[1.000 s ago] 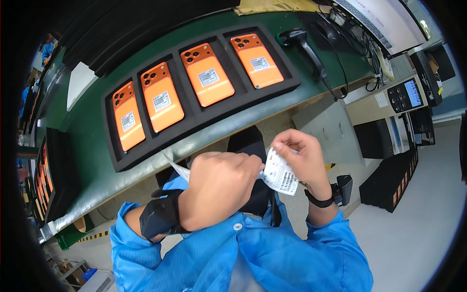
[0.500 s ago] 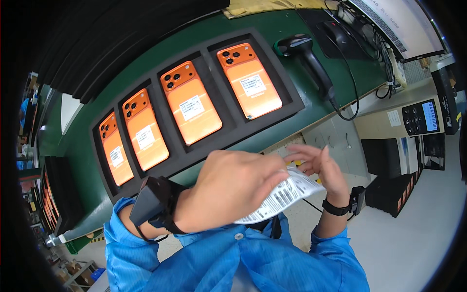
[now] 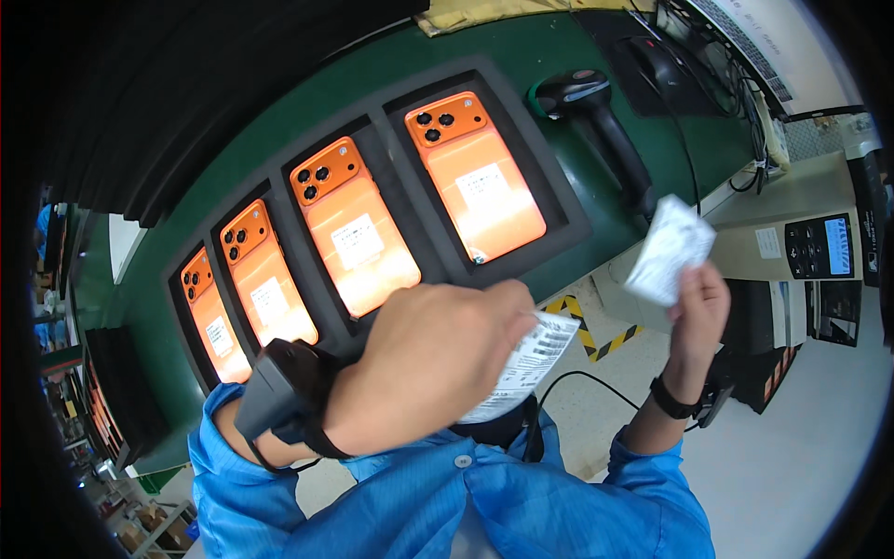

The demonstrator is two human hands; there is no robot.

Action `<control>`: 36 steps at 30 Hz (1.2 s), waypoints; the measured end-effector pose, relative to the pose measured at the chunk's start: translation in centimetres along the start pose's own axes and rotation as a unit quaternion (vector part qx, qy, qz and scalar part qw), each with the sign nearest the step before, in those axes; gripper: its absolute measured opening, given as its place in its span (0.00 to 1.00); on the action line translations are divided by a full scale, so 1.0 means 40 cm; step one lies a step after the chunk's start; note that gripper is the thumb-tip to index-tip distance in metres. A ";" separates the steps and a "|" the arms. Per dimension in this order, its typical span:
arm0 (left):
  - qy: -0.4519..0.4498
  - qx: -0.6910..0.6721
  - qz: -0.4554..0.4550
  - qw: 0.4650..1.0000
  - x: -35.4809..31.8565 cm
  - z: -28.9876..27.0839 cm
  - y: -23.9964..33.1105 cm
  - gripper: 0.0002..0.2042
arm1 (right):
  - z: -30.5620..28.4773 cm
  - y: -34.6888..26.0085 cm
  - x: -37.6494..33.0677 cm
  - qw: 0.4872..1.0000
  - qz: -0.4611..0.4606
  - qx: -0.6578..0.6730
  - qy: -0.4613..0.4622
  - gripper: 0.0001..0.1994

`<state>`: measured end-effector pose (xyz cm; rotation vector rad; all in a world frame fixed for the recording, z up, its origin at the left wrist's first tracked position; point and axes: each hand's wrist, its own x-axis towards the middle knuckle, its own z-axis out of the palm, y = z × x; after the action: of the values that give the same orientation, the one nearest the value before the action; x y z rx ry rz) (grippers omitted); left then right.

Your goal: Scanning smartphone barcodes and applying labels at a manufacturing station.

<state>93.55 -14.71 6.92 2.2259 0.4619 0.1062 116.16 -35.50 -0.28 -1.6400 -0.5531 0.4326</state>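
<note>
My left hand (image 3: pixel 433 359) is closed on a strip of printed white labels (image 3: pixel 528 366), which hangs below its fingers in front of my chest. Out to the right, my right hand (image 3: pixel 697 312) pinches a single white label (image 3: pixel 672 250) between thumb and fingers, apart from the strip. Beyond my hands lies a black foam tray (image 3: pixel 570 224). In its slots sit several orange phones, backs up, each with a white label; the rightmost phone (image 3: pixel 484 219) and the phone beside it (image 3: pixel 365 279) are nearest my hands.
A black barcode scanner (image 3: pixel 610 140) rests on the green table (image 3: pixel 503 42) right of the tray. Behind it are a mouse (image 3: pixel 655 63) and a monitor (image 3: pixel 792 47). A beige label printer (image 3: pixel 778 247) stands at the right. Dark stacked trays (image 3: pixel 233 84) line the far left.
My right hand has moved right and up, away from the strip, and now holds a separate label. My left hand keeps the strip almost in place.
</note>
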 end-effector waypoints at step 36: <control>0.204 0.129 0.278 0.930 0.104 0.005 -0.114 0.05 | 0.517 -0.121 0.297 0.902 -0.200 -0.360 -0.125 0.10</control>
<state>96.12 -10.69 2.98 2.5417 0.0423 0.8654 113.43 -11.43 2.01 -2.1064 -1.3372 0.1248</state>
